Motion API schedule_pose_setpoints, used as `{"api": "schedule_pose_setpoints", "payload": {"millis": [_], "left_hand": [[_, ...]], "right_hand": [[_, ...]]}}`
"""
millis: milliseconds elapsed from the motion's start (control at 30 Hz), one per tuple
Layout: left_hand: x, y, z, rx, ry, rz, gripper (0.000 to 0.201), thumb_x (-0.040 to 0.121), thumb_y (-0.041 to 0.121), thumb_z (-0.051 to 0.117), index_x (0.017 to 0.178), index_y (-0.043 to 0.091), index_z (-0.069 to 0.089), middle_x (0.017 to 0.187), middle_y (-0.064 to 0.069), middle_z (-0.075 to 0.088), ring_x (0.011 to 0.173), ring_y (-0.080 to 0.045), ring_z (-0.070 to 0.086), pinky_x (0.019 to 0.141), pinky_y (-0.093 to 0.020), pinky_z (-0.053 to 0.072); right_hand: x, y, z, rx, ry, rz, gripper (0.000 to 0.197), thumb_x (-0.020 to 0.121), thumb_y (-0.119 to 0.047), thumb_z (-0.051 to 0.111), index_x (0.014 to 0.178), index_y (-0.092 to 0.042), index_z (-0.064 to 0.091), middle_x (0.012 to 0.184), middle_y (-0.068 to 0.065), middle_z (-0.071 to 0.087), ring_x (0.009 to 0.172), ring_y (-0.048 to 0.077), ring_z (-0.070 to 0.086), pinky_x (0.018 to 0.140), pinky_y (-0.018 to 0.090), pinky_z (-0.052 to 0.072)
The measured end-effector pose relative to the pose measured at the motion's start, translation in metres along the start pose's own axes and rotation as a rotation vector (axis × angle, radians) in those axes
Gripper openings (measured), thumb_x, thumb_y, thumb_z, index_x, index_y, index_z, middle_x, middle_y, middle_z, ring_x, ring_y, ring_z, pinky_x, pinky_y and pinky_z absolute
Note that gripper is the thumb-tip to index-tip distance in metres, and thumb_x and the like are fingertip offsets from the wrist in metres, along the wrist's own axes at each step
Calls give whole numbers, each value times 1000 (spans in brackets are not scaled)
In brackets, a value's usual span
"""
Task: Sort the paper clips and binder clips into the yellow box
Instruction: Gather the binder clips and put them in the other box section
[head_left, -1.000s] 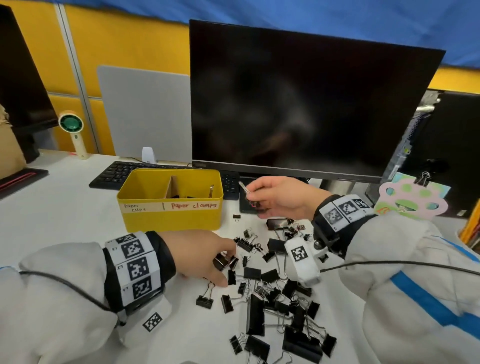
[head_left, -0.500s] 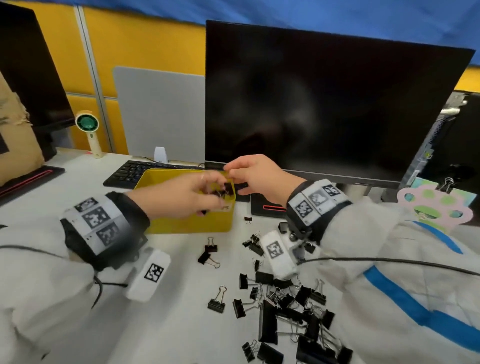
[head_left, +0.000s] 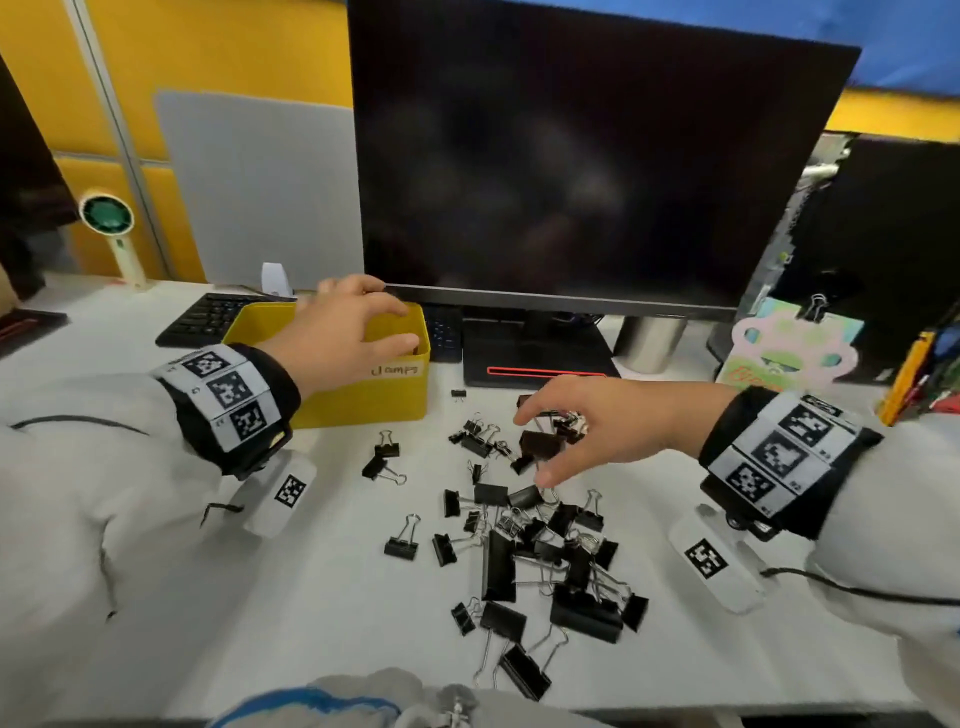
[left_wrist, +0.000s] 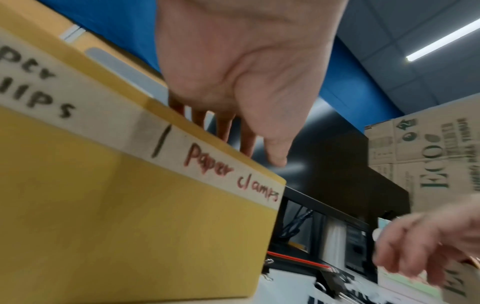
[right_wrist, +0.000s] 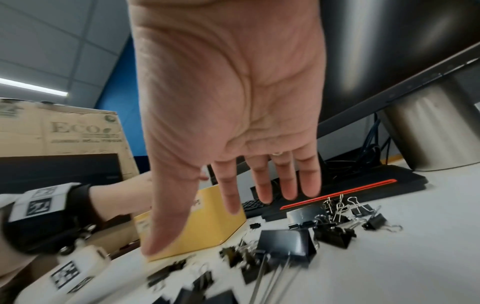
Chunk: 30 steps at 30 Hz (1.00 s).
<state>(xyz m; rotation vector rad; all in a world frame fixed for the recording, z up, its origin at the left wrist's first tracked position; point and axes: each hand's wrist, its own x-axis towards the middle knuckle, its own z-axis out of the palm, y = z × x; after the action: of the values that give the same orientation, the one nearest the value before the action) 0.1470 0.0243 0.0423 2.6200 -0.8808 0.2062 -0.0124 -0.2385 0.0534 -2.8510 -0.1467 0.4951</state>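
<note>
Both grips are empty: the left hand (head_left: 343, 332) hangs slack-fingered over the yellow box (head_left: 363, 400), apparently its "paper clamps" side, and the right hand (head_left: 597, 421) hovers spread above the binder clips (head_left: 540, 540) heaped on the surface (head_left: 311, 597). Next comes a pinch on one clip. Half a second ago both hands met at the box rim; the right has since dropped back to the pile.

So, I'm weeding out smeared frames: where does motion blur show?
Left wrist view: right hand smeared, yellow box label readable. Right wrist view: nearest binder clips streaked, palm sharp. Head view: mostly crisp.
</note>
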Motion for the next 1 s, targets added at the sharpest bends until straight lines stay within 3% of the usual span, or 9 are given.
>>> {"api": "schedule_pose_setpoints", "payload": {"millis": [100,200,300,367,533,700,767,867,1000], "left_hand": [[-34,26,-14,-216,-57,222,44,75,68,70,111,43,63,124,18,46,121,-7,46,104,-34,44],[-63,46,-11,-153,-528,290,79,55,77,79,126,60,46,136,27,34,129,-2,38,103,-29,43],[-84,58,8,-17,-890,248,124,49,74,84,146,62,7,157,28,3,149,-11,10,122,-39,22],[-93,63,22,83,-970,219,135,51,74,84,146,62,-13,161,22,-20,151,-11,-14,125,-42,5],[-98,82,45,242,-928,164,134,61,84,69,149,49,-25,163,8,-28,151,-24,-23,121,-47,-3],[-73,80,51,152,-803,146,114,72,82,61,154,46,-9,165,9,-11,151,-25,18,122,-42,24],[-64,76,46,97,-722,140,112,67,85,62,155,45,6,163,13,6,145,-17,29,118,-41,33],[-60,69,35,131,-596,120,123,50,92,66,152,38,24,148,11,35,129,-14,40,108,-39,43],[-61,59,27,258,-664,3,144,30,91,74,152,36,21,131,7,41,114,-18,48,99,-39,49]], "right_hand": [[-27,-12,13,38,10,-155,83,62,-79,72,135,-52,45,127,-34,40,129,1,38,115,37,35],[-55,-29,33,-3,-103,-218,91,63,-68,80,141,-61,32,153,-22,23,145,8,15,122,39,18],[-69,-44,55,-83,-215,-241,101,64,-65,82,142,-68,17,164,-18,-6,152,16,-14,123,51,2],[-68,-46,70,-117,-258,-237,101,66,-66,79,142,-69,12,163,-18,-19,149,21,-27,119,55,-9],[-43,-33,85,-124,-195,-244,77,76,-65,73,138,-60,27,161,-15,-1,150,23,-4,121,59,13],[-24,-20,64,-34,-88,-224,72,84,-51,74,145,-46,38,158,-10,21,144,14,18,120,34,21],[-26,-14,55,10,-16,-165,81,80,-55,76,148,-50,31,160,-14,18,145,8,17,118,28,19],[-37,1,48,-3,24,-6,119,55,-72,82,150,-55,12,158,-17,16,144,12,20,120,36,26],[-48,13,53,-42,-101,239,147,32,-76,87,146,-59,-5,143,-7,27,131,23,42,106,42,45]]}}
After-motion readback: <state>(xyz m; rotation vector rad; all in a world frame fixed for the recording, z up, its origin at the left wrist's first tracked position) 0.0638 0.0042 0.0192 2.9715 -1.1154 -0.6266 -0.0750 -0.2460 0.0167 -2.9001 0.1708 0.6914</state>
